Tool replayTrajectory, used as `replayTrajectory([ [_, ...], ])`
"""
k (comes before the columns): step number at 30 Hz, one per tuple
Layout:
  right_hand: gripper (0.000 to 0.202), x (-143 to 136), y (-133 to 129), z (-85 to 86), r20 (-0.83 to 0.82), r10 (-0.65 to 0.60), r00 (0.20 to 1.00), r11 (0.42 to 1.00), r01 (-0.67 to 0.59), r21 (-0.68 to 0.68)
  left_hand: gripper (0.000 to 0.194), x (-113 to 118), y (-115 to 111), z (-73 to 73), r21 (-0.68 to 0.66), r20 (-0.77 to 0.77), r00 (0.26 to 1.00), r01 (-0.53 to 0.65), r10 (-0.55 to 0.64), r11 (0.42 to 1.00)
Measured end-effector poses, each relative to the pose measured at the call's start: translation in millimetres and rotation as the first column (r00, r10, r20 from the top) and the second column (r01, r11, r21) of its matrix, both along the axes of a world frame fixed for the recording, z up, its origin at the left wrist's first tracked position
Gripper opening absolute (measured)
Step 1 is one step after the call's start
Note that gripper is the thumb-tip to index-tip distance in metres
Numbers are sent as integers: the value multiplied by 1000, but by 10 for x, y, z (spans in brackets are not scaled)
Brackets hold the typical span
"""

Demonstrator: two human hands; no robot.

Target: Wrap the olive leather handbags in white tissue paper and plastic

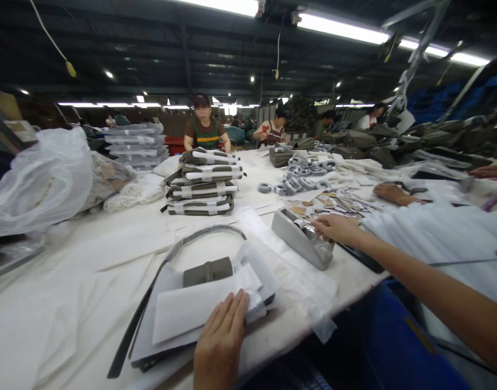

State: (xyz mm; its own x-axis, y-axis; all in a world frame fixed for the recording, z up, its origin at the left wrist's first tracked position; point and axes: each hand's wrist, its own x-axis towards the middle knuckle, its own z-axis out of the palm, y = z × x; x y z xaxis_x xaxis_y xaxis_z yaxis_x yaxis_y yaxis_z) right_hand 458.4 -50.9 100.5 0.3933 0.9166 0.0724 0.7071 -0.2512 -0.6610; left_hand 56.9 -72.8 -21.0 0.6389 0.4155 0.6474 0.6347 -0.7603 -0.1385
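Note:
My left hand (222, 338) lies flat, fingers stretched, on a folded sheet of white paper (183, 314). This paper rests over a dark olive bag (208, 271) that is partly covered in white wrapping, so much of the bag is hidden. From it a long strap (145, 303), partly wrapped, loops over the table. At the grey tape dispenser (291, 238), my right hand (335, 228) has its fingers pinched together over the front part. Clear tape (322, 245) seems to run from those fingers to the dispenser; the pinch itself is small and hard to see.
Behind the bag stands a stack of wrapped bags (203, 189). Grey rings (301, 176) and small brown tags (333, 203) lie beyond the dispenser. Another person's hand (394, 193) reaches in from the right, near white wrapping sheets (443, 233). Plastic bags (49, 179) pile up at left.

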Motion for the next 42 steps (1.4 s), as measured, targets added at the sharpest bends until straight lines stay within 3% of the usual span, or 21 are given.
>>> replayTrajectory([
  [6,35,76,214,2,-385,-26,923,952,-94,-290,56,12,10,-12,-12,42,999,16,-16,1000],
  [11,28,96,278,106,-523,-130,843,917,-98,-386,54,21,-11,-27,-31,28,999,-22,23,999],
  [16,23,117,56,320,-575,-166,801,935,-58,-351,50,7,15,-17,33,-2,1000,-10,10,999],
  [20,23,109,-280,522,-602,-146,785,952,-54,-300,47,-16,56,-8,99,-9,1000,21,-21,995],
  [22,25,112,-472,530,-615,-155,773,953,-48,-301,46,-18,65,-11,110,-9,1000,24,-23,994],
  [27,31,171,-857,194,-652,-229,722,946,7,-325,44,-6,69,-10,118,3,1000,27,-28,993],
  [30,33,199,-970,-17,-686,-223,692,959,30,-281,44,-9,72,3,129,8,999,35,-37,991],
  [33,38,191,-1012,-120,-673,-200,712,970,48,-237,44,-18,76,12,124,4,999,32,-32,992],
  [36,47,182,-987,-203,-604,-156,782,981,49,-190,45,-21,82,9,127,-4,999,34,-34,991],
  [39,54,210,-926,-331,-409,-88,908,990,33,-140,44,-19,86,4,132,-7,999,32,-32,991],
  [42,51,263,-926,-432,-266,-66,962,994,40,-102,43,-17,82,6,132,-7,1000,29,-28,991],
])
